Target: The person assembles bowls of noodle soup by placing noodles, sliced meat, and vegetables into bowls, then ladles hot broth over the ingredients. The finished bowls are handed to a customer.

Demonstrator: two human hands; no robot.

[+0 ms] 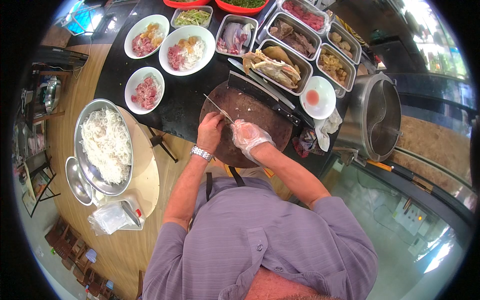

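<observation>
While the right hand holds it, the slender tool points diagonally forward-left.

Bright and clear around the middle, with crisp detail over the round chopping board. Lit strongly from the upper right, washing out to white at the windows. Streaked with hard reflections low on the right, across the glass-topped cabinet; glinting on the steel stockpot and the plastic-gloved right hand. Close to overexposed on the white noodles; only faintly glossy on the black tabletop. Softer toward the lower left, around the wooden chairs. Bowed by fisheye distortion, smeared near the rim, blacked out at the corners.
</observation>
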